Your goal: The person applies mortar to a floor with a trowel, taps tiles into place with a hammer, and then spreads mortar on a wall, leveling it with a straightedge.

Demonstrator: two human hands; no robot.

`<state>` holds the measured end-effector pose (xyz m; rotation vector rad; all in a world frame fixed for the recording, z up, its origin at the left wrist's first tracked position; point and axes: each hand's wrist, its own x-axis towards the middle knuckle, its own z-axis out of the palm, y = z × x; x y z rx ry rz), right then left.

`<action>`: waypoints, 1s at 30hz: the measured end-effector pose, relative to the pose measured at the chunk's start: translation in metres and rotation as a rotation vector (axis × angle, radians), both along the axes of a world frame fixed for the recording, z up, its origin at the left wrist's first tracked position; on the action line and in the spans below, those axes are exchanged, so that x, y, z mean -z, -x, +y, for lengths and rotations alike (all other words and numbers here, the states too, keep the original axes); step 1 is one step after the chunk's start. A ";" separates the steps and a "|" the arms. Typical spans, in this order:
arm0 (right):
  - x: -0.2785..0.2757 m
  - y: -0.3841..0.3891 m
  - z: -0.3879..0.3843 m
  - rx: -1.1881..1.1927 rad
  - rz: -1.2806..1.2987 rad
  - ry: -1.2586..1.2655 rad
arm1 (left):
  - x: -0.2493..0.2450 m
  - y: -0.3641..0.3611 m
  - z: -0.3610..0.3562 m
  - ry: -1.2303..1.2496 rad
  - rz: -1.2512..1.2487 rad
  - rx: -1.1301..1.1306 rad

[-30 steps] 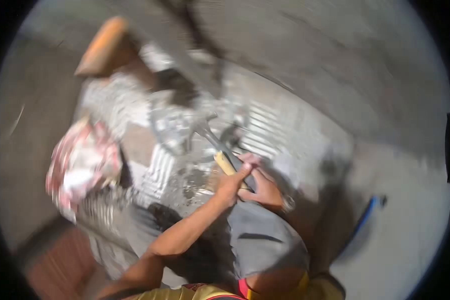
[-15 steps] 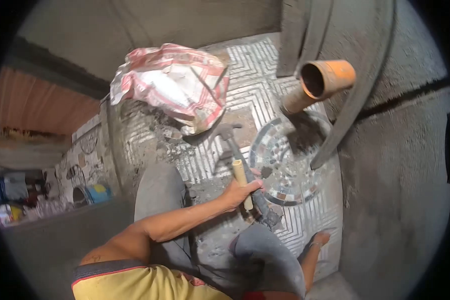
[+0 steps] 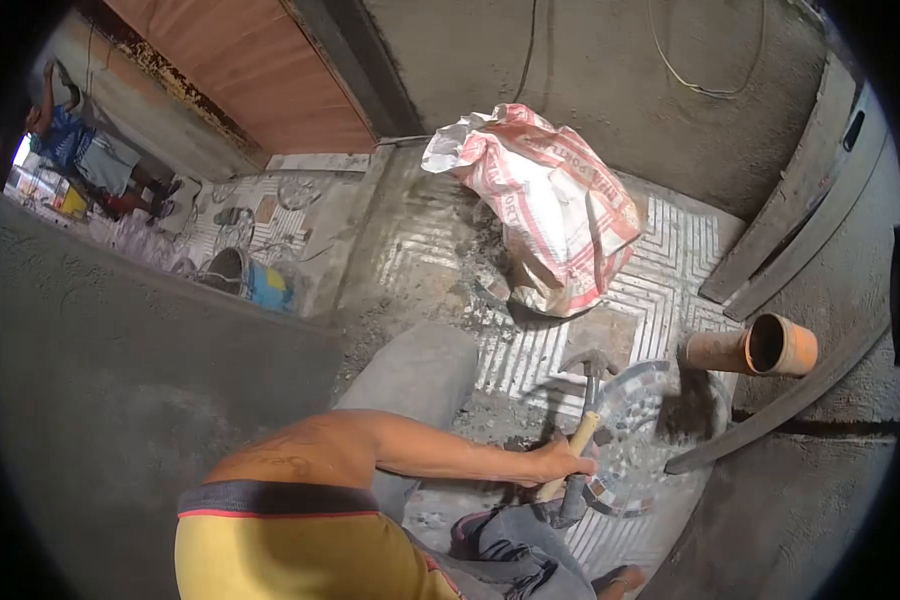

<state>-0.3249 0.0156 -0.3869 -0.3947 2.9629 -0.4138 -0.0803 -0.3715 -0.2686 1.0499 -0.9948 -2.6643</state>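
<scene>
My left hand (image 3: pixel 555 462) is closed around a pale wooden handle (image 3: pixel 582 436) and sits against a claw hammer (image 3: pixel 588 372) that has a dark grip; both tools stand upright together over the floor. The hammer's head is just above a round mosaic patch (image 3: pixel 638 425) in the ribbed white floor tiles (image 3: pixel 670 270). My knee in grey trousers (image 3: pixel 415 370) is to the left of the hand. A small brownish shape at the bottom edge (image 3: pixel 620 578) may be my right hand on the floor; too little of it shows to tell.
A pink-and-white sack (image 3: pixel 555 200) slumps on the tiles behind the tools. An orange pipe (image 3: pixel 760 348) lies to the right, with grey planks (image 3: pixel 800 220) leaning on the wall. A low grey wall (image 3: pixel 120 360) runs on the left; beyond it are a blue bucket (image 3: pixel 265 285) and a person (image 3: pixel 65 135).
The view has swung left, so the sack and the pipe now lie further right. My left hand keeps hold of the tools. The right hand has slid to the frame's bottom edge.
</scene>
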 end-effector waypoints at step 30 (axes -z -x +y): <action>-0.438 -0.117 -0.268 -0.490 -0.661 0.285 | -0.039 -0.252 -0.368 0.049 0.056 -1.573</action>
